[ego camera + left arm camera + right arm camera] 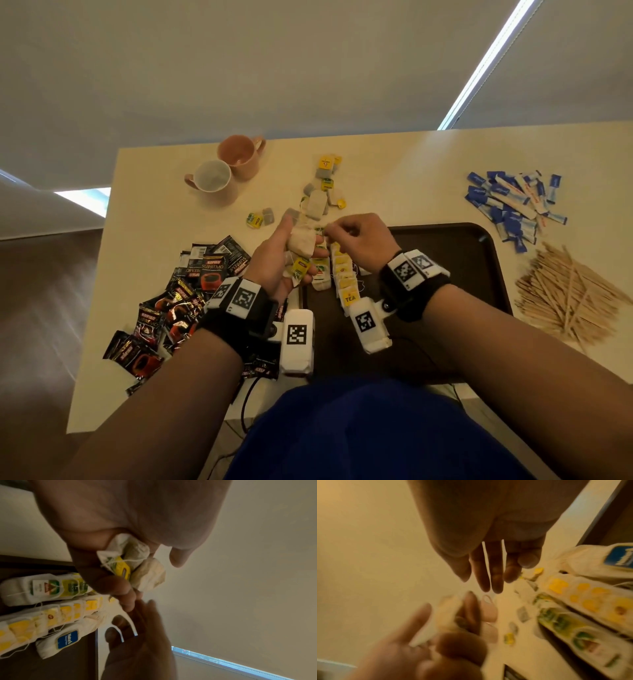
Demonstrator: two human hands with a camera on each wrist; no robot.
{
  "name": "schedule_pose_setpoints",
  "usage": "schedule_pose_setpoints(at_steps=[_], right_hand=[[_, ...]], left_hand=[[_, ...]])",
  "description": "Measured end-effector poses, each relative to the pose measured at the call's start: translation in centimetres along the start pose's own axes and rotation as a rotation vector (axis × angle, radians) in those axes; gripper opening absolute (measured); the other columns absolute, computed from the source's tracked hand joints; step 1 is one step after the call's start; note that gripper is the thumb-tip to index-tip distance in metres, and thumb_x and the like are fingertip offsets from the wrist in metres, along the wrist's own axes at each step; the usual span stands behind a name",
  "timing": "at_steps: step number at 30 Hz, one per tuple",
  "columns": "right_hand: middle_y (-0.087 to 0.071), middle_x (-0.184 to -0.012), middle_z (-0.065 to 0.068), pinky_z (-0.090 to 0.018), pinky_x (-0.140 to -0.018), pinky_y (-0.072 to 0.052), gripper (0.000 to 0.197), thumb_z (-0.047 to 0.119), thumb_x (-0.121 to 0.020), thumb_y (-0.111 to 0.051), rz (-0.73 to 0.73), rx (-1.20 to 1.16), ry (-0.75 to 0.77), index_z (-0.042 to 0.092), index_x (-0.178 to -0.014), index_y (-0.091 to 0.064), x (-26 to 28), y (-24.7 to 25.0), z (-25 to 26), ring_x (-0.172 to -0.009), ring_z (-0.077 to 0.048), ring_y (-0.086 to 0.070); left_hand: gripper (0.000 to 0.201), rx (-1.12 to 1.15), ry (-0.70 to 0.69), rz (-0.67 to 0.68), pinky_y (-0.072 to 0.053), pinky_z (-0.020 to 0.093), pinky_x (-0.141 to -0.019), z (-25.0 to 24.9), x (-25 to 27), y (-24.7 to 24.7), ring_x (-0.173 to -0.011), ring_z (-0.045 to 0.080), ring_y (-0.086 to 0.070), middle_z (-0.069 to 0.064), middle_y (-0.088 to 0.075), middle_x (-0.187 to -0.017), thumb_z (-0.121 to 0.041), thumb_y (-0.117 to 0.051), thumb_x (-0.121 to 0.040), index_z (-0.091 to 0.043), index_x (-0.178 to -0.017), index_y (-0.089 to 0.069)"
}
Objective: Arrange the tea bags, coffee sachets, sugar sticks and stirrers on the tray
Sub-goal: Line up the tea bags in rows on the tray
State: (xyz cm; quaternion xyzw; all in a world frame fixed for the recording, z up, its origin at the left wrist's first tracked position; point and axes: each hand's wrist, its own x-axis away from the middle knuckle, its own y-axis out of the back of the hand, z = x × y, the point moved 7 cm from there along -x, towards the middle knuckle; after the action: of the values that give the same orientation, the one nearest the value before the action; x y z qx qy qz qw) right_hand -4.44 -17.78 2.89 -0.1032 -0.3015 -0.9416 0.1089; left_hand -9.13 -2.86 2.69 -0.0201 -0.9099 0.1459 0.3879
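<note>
Sachets [178, 305] left of tray [479, 260]; stirrers [568, 298] right.

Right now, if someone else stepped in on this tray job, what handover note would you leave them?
Left hand: grips a bunch of tea bags.
Right hand: fingers reach toward that bunch; a grip cannot be confirmed.
Done: tea bag rows lie on the tray.
Left: loose tea bags, coffee sachets, sugar sticks and stirrers, all on the table.

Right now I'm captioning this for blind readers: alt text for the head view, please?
The left hand grips a bunch of tea bags over a dark tray while the right hand reaches toward them. Rows of tea bags already lie on it.
</note>
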Motion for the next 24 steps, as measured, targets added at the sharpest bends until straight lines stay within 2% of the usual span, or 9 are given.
schedule_pose_setpoints(at_steps=[3,5,9,11,14,18,20,22,24], right_hand=[[-0.074,-0.088,0.002,-0.013,-0.068,-0.047,0.019,0.028,-0.092,-0.067,0.097,-0.074,0.082,0.013,-0.096,-0.078,0.9,0.7,2.3,-0.068,0.008,-0.059],[-0.074,-0.086,-0.003,-0.007,-0.063,-0.042,0.015,0.022,-0.088,-0.073,0.112,-0.052,0.124,0.01,-0.096,-0.077,1.5,1.1,3.2,-0.061,0.009,-0.057],[-0.073,-0.08,-0.006,-0.009,-0.058,-0.043,0.009,0.014,-0.086,-0.074,0.059,-0.097,0.156,0.005,-0.087,-0.076,2.4,2.7,3.9,-0.057,0.004,-0.057],[-0.073,-0.078,-0.001,-0.015,-0.062,-0.049,0.007,0.014,-0.087,-0.073,0.007,-0.131,0.19,0.007,-0.086,-0.076,2.9,3.7,4.3,-0.063,-0.001,-0.062],[-0.073,-0.077,0.0,-0.024,-0.067,-0.056,0.013,0.02,-0.088,-0.073,-0.093,-0.161,0.258,0.008,-0.087,-0.077,3.6,5.3,4.7,-0.068,-0.01,-0.068],[-0.073,-0.081,0.008,-0.022,-0.068,-0.053,0.012,0.025,-0.087,-0.074,-0.213,-0.073,0.319,0.014,-0.09,-0.079,4.7,6.3,5.0,-0.072,-0.006,-0.066],[-0.071,-0.084,0.008,-0.021,-0.069,-0.05,0.009,0.023,-0.086,-0.075,-0.17,0.08,0.389,0.016,-0.09,-0.078,5.7,5.3,5.7,-0.073,-0.007,-0.062],[-0.07,-0.084,0.002,-0.025,-0.069,-0.049,0.007,0.022,-0.084,-0.076,-0.07,0.192,0.47,0.017,-0.088,-0.079,6.8,4.0,6.2,-0.074,-0.011,-0.061],[-0.07,-0.084,0.002,-0.02,-0.066,-0.046,0.009,0.024,-0.084,-0.073,0.0,0.138,0.462,0.018,-0.087,-0.079,7.1,3.8,5.7,-0.074,-0.01,-0.062]], left_hand=[[0.076,0.026,0.001,0.077,-0.042,0.024,-0.044,0.1,0.5,-1.1,-0.053,0.02,-0.053,0.014,-0.07,-0.081,-0.066,-0.025,-0.098,-0.005,-0.113,-0.069],[0.078,0.027,0.001,0.113,-0.043,0.023,-0.043,0.2,1.1,-1.9,-0.054,0.02,-0.054,0.014,-0.068,-0.079,-0.066,-0.023,-0.098,-0.004,-0.115,-0.067],[0.067,0.044,0.0,0.119,-0.051,0.028,-0.049,0.8,1.8,-2.5,-0.058,0.023,-0.061,0.017,-0.071,-0.086,-0.059,-0.029,-0.101,-0.005,-0.112,-0.066],[0.06,0.08,-0.004,0.119,-0.052,0.031,-0.055,0.9,2.1,-2.7,-0.065,0.026,-0.063,0.021,-0.07,-0.096,-0.054,-0.034,-0.103,-0.004,-0.118,-0.064],[0.051,0.102,0.002,0.105,-0.056,0.03,-0.056,1.0,2.4,-2.8,-0.07,0.027,-0.064,0.022,-0.07,-0.1,-0.043,-0.038,-0.104,-0.001,-0.114,-0.064],[0.053,0.11,0.0,0.141,-0.057,0.032,-0.062,1.0,2.8,-3.5,-0.076,0.026,-0.066,0.018,-0.071,-0.099,-0.046,-0.041,-0.101,-0.001,-0.114,-0.065],[0.057,0.076,-0.035,0.149,-0.055,0.031,-0.059,0.9,2.7,-3.8,-0.075,0.023,-0.066,0.015,-0.07,-0.097,-0.05,-0.051,-0.094,-0.001,-0.118,-0.064],[0.051,0.004,-0.091,0.124,-0.05,0.028,-0.052,0.7,2.5,-3.8,-0.069,0.019,-0.062,0.016,-0.067,-0.098,-0.04,-0.055,-0.097,0.004,-0.121,-0.062],[0.04,-0.042,-0.109,0.091,-0.045,0.026,-0.047,0.8,2.4,-3.8,-0.063,0.019,-0.059,0.02,-0.064,-0.094,-0.026,-0.05,-0.102,0.009,-0.119,-0.06]])
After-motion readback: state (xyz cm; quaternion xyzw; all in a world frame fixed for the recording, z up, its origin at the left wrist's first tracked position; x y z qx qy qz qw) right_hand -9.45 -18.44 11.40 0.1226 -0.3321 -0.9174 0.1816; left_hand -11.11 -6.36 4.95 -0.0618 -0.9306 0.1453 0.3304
